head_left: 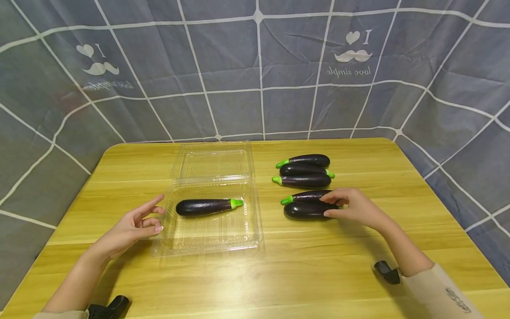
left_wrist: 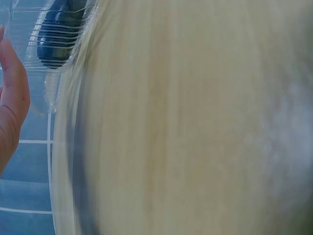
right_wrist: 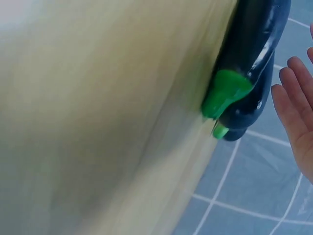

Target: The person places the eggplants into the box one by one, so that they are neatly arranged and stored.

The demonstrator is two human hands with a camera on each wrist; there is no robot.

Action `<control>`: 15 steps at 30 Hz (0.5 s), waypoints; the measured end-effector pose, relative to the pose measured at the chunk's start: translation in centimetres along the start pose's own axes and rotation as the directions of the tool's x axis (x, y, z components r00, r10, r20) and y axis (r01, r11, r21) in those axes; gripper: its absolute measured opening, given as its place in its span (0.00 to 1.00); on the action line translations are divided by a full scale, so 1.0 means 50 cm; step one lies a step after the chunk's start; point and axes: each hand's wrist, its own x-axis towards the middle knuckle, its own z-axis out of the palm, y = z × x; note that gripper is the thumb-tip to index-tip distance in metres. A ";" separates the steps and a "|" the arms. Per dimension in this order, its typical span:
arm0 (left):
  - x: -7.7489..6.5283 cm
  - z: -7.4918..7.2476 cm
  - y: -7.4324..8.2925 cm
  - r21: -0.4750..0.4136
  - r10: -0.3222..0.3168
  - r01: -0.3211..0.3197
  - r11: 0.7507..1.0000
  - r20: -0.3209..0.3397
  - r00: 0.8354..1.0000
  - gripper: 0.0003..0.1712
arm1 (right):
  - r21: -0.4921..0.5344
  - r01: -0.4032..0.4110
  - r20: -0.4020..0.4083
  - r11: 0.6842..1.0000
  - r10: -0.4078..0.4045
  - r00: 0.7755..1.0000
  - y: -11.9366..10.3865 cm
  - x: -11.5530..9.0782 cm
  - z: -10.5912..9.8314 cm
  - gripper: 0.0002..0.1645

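Observation:
In the head view my left hand (head_left: pixel 133 228) hovers at the left side of a clear plastic clamshell box (head_left: pixel 215 235), fingers spread and holding nothing. Inside the box's base lies one eggplant (head_left: pixel 205 207), its green stem pointing right. My right hand (head_left: pixel 356 207) is over the stem end of the nearest eggplant (head_left: pixel 304 211) on the table, thumb and fingers parted around that end. Behind it another eggplant (head_left: pixel 307 196) lies alongside, partly covered by the fingers. The right wrist view has the right fingers (right_wrist: pixel 298 93) fairly straight, beside the eggplants.
Farther back on the wooden table (head_left: pixel 287 274) three more eggplants (head_left: pixel 304 180) lie close together. The box's lid (head_left: pixel 213 161) is folded back flat behind its base. A grey checked cloth (head_left: pixel 239 71) hangs around the table's back and sides.

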 end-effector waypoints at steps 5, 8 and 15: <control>0.002 0.000 0.001 -0.004 0.002 -0.002 1.000 0.001 1.000 0.44 | -0.015 -0.013 -0.031 1.000 0.012 0.999 0.013 -0.011 -0.005 0.18; 0.002 0.000 -0.001 -0.011 0.007 -0.007 1.000 0.003 1.000 0.44 | -0.021 -0.004 -0.039 1.000 0.003 0.999 0.014 -0.015 -0.006 0.18; 0.000 0.001 0.001 -0.011 0.000 0.000 1.000 0.003 1.000 0.44 | -0.019 -0.015 -0.045 1.000 0.014 0.999 0.022 -0.021 0.001 0.19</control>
